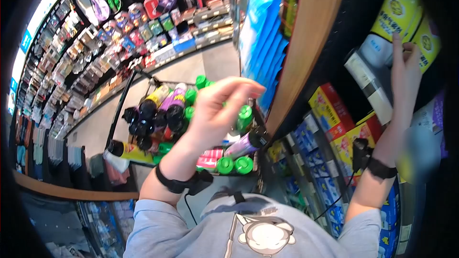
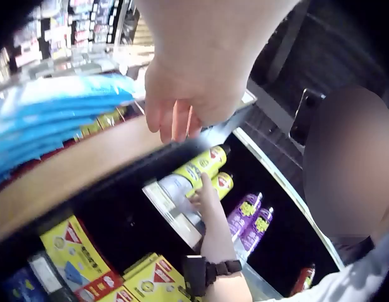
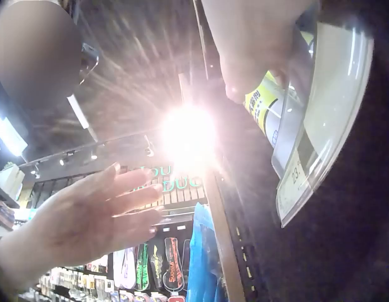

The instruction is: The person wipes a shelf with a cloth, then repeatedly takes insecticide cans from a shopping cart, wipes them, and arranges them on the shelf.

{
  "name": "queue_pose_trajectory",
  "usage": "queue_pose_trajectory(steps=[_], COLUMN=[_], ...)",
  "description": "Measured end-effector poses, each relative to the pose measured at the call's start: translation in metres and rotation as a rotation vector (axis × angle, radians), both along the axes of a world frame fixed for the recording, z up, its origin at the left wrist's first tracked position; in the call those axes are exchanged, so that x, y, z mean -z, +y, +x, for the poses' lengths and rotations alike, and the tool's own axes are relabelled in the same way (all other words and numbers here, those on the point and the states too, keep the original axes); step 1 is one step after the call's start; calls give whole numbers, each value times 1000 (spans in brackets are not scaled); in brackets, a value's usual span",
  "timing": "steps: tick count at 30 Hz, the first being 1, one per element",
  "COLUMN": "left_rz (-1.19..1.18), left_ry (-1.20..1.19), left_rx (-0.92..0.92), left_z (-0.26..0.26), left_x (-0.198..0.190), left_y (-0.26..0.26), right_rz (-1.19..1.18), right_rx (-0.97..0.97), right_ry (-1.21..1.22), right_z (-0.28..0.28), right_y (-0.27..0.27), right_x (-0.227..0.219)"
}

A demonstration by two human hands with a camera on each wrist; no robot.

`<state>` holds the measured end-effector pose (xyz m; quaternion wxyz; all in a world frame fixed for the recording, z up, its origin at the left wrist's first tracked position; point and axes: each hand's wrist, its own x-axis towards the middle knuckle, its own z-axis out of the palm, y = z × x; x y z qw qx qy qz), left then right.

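My right hand (image 1: 405, 69) reaches to the shelf on the right. Its extended index finger lies against a yellow spray can (image 1: 393, 12) with a whitish lower end, and the other fingers bend in beside it. A second yellow can (image 1: 426, 43) stands next to that one, also seen in the left wrist view. My left hand (image 1: 217, 110) hangs in the air over a cart (image 1: 125, 107) full of spray cans, holding nothing. Seen from the right wrist, its fingers are spread fairly straight. Green-capped cans (image 1: 244, 165) and a purple can (image 1: 246, 143) lie in the cart.
A clear shelf-edge strip with a price tag (image 3: 295, 179) runs before the yellow cans. Purple cans (image 2: 251, 220) stand farther along the shelf. Yellow-red boxes (image 1: 330, 110) fill the shelf below. Blue packages (image 1: 265, 33) hang beside a wooden post (image 1: 315, 43).
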<state>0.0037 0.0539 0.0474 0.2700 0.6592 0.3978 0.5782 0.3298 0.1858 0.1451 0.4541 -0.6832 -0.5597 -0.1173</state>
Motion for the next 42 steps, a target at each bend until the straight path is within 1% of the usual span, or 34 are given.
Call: queue_pose_trajectory(steps=[1,2,3,4,5,7,8,9,10,11,13,14,15,16,18,19,21,23,25,26,27,29,30,31,34,36,37,38,39,41,42], left_rz=[-58,-78,-101,-195,-213,-278,-340,-402,-441,-474,-519,-552,-574,-604,-640,-654,-671,-662,-693,-682,-670,-689,-709,-711,-715,-721,-718,-717,-717,-714,-716], left_ry=[-66,-5,-44,-34,-124,-63,-75,-87,-154,-163,-151,-177,-204,-195,-194,-159,-128,-27,-14,7,28,20,17,17,55,154,157,174,191,193,194], left_rx=[-61,-140,-193,-270,-279,-407,-420,-431,-421,-418,-414,-403,-401,-405,-403,-385,-359,-309,-266,-250,-235,-209,-188,-182,-131,-115,-114,-112,-110,-105,-103], left_z=[-22,-45,-66,-84,-100,-129,-140,-148,-153,-159,-165,-170,-171,-172,-174,-175,-178,-182,-185,-186,-187,-187,-187,-187,-186,-186,-186,-187,-187,-189,-190], left_x=[9,14,26,33,47,78,91,104,117,132,152,167,175,179,186,189,193,195,195,198,201,208,212,216,219,212,210,210,209,213,214], left_y=[-16,-33,-46,-63,-77,-102,-115,-127,-137,-146,-161,-167,-172,-175,-181,-183,-187,-189,-191,-192,-194,-197,-198,-199,-201,-201,-202,-203,-204,-206,-207], right_rz=[-3,102,211,230,354,408,397,408,416,350,116,-51,-149,-317,-455,-497,-617,-605,-472,-489,-493,-532,-592,-640,-658,-661,-662,-657,-654,-787,-785], right_rx=[21,40,60,31,-60,-43,-48,-133,-216,-437,-825,-906,-1009,-1090,-1235,-1259,-1245,-1208,-982,-933,-927,-1041,-1052,-1058,-1030,-1012,-995,-1014,-1011,-1048,-1044], right_ry=[-8,-71,-135,-129,-137,-300,-312,-272,-231,-141,-148,-139,-167,-203,-275,-317,-403,-413,-294,-269,-273,-385,-455,-537,-775,-806,-841,-778,-778,-670,-670], right_z=[2,10,16,17,22,23,7,-16,-43,-72,-112,-137,-153,-168,-189,-197,-212,-213,-205,-202,-203,-208,-216,-224,-238,-243,-245,-246,-245,-243,-242], right_y=[4,12,18,15,19,7,-6,-21,-39,-58,-80,-98,-109,-123,-142,-154,-172,-173,-167,-167,-171,-181,-192,-199,-206,-203,-201,-199,-197,-194,-193], right_x=[1,7,11,10,15,19,25,36,47,59,90,108,134,148,192,208,223,238,253,251,249,245,242,246,270,285,290,291,290,288,287])
